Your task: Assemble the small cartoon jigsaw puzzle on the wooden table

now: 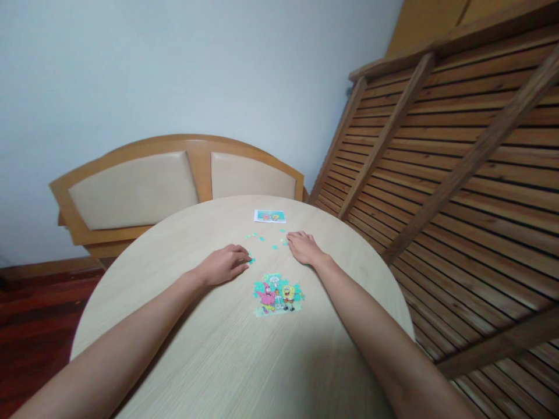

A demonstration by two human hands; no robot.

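Note:
A partly joined jigsaw puzzle lies on the round table, showing a pink, a yellow and a pale cartoon figure on turquoise. Left of and beyond it rests my left hand, fingers apart and lightly bent. Its fingertips are at a small cluster of turquoise puzzle pieces; no firm grip shows. My right hand lies palm down with fingers stretched forward. Beside its fingertips is a loose puzzle piece, partly covered by the hand. Between the two hands sits another turquoise piece.
Several more loose pieces are scattered beyond my hands. A picture card lies near the far edge of the pale table. Behind stands a padded wooden headboard; a slatted wooden frame leans at the right.

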